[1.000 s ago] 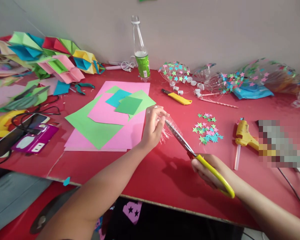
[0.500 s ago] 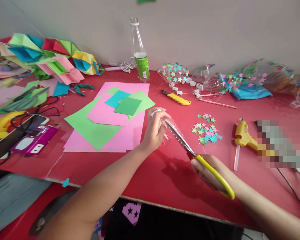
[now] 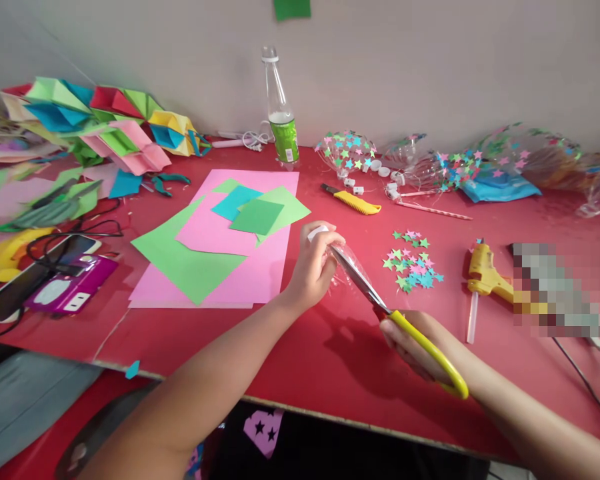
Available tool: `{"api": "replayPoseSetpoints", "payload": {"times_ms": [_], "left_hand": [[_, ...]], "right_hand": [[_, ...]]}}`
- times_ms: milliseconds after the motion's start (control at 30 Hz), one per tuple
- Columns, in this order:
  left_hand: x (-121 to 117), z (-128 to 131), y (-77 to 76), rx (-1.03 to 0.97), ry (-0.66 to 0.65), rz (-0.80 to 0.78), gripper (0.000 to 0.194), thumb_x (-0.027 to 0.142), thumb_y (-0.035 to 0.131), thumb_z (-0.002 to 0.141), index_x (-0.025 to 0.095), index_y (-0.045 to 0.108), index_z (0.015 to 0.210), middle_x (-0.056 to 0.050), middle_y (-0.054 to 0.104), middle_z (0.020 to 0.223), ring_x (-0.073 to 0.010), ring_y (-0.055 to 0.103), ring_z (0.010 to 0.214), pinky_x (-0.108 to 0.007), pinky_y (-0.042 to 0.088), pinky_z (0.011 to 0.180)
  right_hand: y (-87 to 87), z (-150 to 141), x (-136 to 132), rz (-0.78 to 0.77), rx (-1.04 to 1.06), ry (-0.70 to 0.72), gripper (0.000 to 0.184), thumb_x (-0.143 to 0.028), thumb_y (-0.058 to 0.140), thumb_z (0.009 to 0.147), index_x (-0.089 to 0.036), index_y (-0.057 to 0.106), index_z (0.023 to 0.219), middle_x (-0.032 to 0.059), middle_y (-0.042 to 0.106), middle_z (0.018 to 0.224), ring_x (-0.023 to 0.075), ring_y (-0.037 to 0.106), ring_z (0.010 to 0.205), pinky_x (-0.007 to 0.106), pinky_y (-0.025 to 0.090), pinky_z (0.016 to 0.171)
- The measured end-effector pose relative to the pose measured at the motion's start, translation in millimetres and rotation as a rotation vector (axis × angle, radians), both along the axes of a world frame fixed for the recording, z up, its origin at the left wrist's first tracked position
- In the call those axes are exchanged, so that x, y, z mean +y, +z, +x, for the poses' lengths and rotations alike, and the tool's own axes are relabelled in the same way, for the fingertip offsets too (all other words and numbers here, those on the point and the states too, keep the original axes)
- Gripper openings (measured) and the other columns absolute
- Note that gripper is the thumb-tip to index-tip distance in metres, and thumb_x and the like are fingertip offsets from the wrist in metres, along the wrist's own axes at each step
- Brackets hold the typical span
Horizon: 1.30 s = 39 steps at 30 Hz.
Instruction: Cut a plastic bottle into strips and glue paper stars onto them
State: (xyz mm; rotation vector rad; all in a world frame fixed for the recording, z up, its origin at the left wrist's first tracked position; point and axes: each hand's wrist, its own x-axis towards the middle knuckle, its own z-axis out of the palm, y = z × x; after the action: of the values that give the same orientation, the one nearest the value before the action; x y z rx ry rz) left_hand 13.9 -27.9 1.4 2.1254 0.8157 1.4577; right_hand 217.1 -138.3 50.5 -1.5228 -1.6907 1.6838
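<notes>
My left hand (image 3: 310, 267) is closed around a piece of clear plastic bottle (image 3: 349, 261) with a white end, held above the red table. Its fingers hide much of the piece. My right hand (image 3: 417, 343) grips yellow-handled scissors (image 3: 436, 357), whose blades reach up and left to the clear plastic beside my left fingertips. The blades look nearly together. Whether plastic lies between them is hard to make out. Right of the scissors lie small paper stars (image 3: 413, 263) in pink, green and blue. Left of my left hand are pink and green paper sheets (image 3: 200, 273).
A glue gun (image 3: 485, 270) rests at right, and a yellow box cutter (image 3: 353, 200) lies behind my hands. A clear bottle (image 3: 280, 110) stands by the wall. Star-covered plastic shapes (image 3: 347, 152) line the back. Folded paper shapes (image 3: 125, 143), phone and purple box (image 3: 73, 283) occupy the left.
The scissor blades have come closer together at the clear plastic. Both hands stay nearly in place, while the view has tilted slightly upward.
</notes>
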Motion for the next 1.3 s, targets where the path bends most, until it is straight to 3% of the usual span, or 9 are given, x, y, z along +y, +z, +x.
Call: {"api": "replayPoseSetpoints", "payload": {"times_ms": [300, 433, 633, 767, 933, 1067, 1167, 1300], "left_hand": [[-2, 1, 0.9, 0.003, 0.007, 0.001, 0.029, 0.008, 0.043, 0.089, 0.025, 0.051, 0.111, -0.01, 0.041, 0.116, -0.0235, 0.045, 0.118, -0.04, 0.052, 0.09], [3, -1, 2.2, 0.013, 0.023, 0.021, 0.024, 0.012, 0.045, 0.09, 0.025, 0.052, 0.109, -0.009, 0.045, 0.113, -0.0234, 0.046, 0.119, -0.041, 0.05, 0.093], [23, -13, -1.9, -0.252, 0.15, -0.248, 0.018, 0.023, 0.055, 0.088, 0.025, 0.047, 0.104, -0.004, 0.05, 0.108, -0.0159, 0.06, 0.094, -0.039, 0.049, 0.091], [25, -14, -6.0, -0.37, -0.024, -0.366, 0.034, 0.024, 0.063, 0.077, 0.026, 0.048, 0.107, -0.003, 0.051, 0.11, -0.0187, 0.059, 0.102, -0.039, 0.046, 0.094], [19, -9, -1.4, -0.516, -0.199, -0.509, 0.038, 0.032, 0.063, 0.075, 0.026, 0.051, 0.111, -0.005, 0.052, 0.114, -0.0211, 0.056, 0.106, -0.036, 0.046, 0.093], [20, -8, 1.9, -0.542, -0.163, -0.597, 0.027, 0.044, 0.054, 0.086, 0.025, 0.051, 0.104, -0.005, 0.057, 0.106, -0.0195, 0.059, 0.096, -0.035, 0.048, 0.086], [21, -8, 0.2, -0.52, -0.101, -0.605, 0.019, 0.04, 0.054, 0.088, 0.025, 0.051, 0.1, -0.004, 0.058, 0.108, -0.0179, 0.06, 0.095, -0.032, 0.049, 0.083], [22, -8, -1.5, -0.525, -0.12, -0.609, 0.017, 0.029, 0.052, 0.086, 0.025, 0.052, 0.102, -0.003, 0.057, 0.112, -0.0177, 0.061, 0.099, -0.032, 0.049, 0.085]], "right_hand": [[0.1, 0, 1, 0.021, -0.023, 0.003, 0.058, -0.074, 0.041, 0.088, -0.022, 0.032, 0.063, -0.0085, 0.035, 0.043, 0.0039, 0.031, 0.035, 0.019, 0.021, 0.035], [1.6, 1, 0, -0.061, 0.028, -0.026, 0.058, -0.076, 0.041, 0.086, -0.021, 0.039, 0.066, -0.0096, 0.033, 0.043, 0.0047, 0.031, 0.035, 0.02, 0.024, 0.037], [-4.6, 5, -3, -0.021, 0.084, -0.029, 0.057, -0.074, 0.04, 0.088, -0.02, 0.043, 0.07, -0.0088, 0.036, 0.047, 0.0052, 0.034, 0.036, 0.02, 0.027, 0.039], [-10.6, 7, 1, -0.006, 0.019, -0.141, 0.053, -0.071, 0.047, 0.087, -0.02, 0.043, 0.072, -0.0098, 0.033, 0.047, 0.0057, 0.034, 0.036, 0.02, 0.026, 0.037], [-7.4, 3, 6, -0.009, -0.054, -0.096, 0.053, -0.069, 0.054, 0.084, -0.02, 0.042, 0.067, -0.0086, 0.035, 0.047, 0.0055, 0.035, 0.036, 0.02, 0.024, 0.036], [-7.9, 2, 6, -0.001, -0.068, -0.087, 0.052, -0.068, 0.054, 0.084, -0.02, 0.042, 0.067, -0.0079, 0.036, 0.048, 0.0054, 0.035, 0.036, 0.02, 0.023, 0.037], [-10.4, 3, 6, -0.003, -0.072, -0.089, 0.051, -0.067, 0.055, 0.084, -0.02, 0.043, 0.068, -0.0084, 0.035, 0.047, 0.0053, 0.033, 0.036, 0.021, 0.022, 0.037], [-11.5, 5, 7, -0.009, -0.052, -0.128, 0.051, -0.068, 0.055, 0.084, -0.02, 0.045, 0.069, -0.0093, 0.034, 0.044, 0.0056, 0.032, 0.035, 0.021, 0.022, 0.037]]}}
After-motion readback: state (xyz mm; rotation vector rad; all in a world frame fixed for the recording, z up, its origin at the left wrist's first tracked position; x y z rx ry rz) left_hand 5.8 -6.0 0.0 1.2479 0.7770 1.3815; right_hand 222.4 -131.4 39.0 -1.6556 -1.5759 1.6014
